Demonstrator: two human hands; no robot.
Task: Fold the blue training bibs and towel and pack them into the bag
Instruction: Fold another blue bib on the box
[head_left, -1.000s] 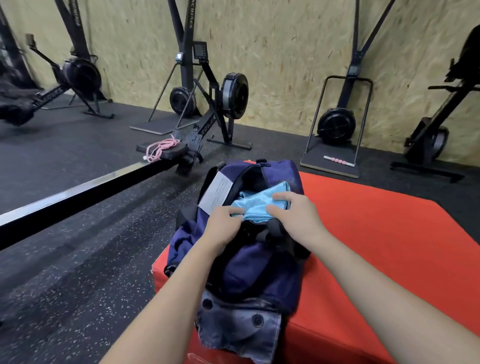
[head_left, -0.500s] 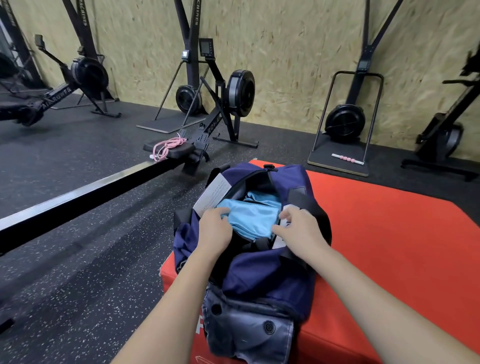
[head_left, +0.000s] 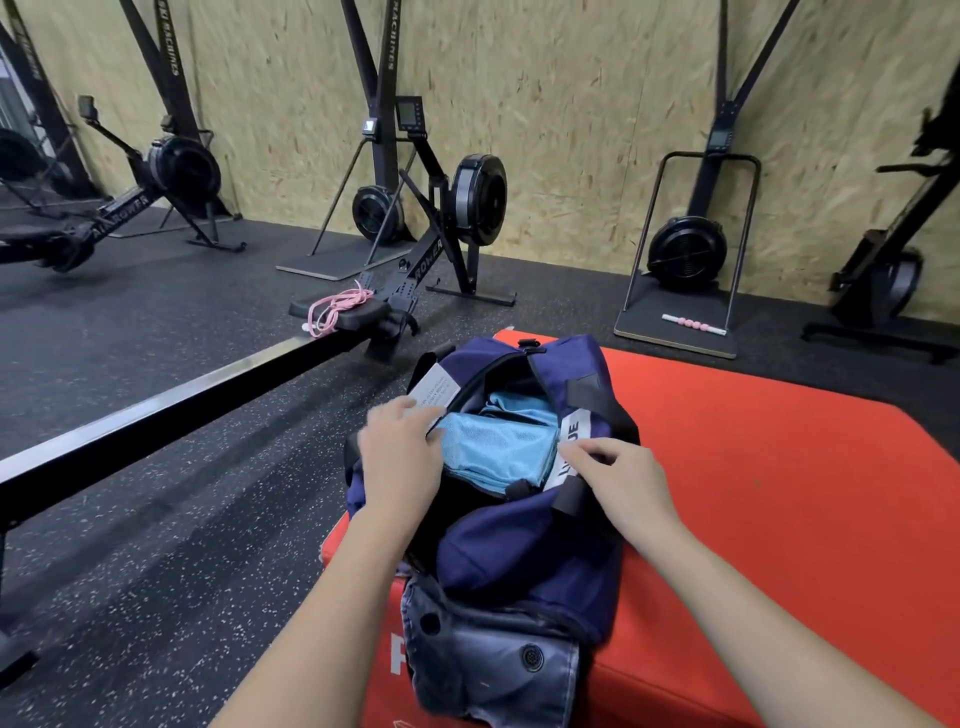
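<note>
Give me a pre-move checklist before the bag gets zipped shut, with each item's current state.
1. Folded blue fabric sits inside the bag: ok.
2. Bag opening free of cloth over its edge: ok, as far as the view shows.
3. Left hand clear of the opening: not ok, its fingers lie at the left edge beside the white label.
4. Right hand has the zipper pull: cannot tell; it is at the right edge near the strap.
5. Bag steady on the red box: ok.
6. All bibs and towel packed: cannot tell.
</note>
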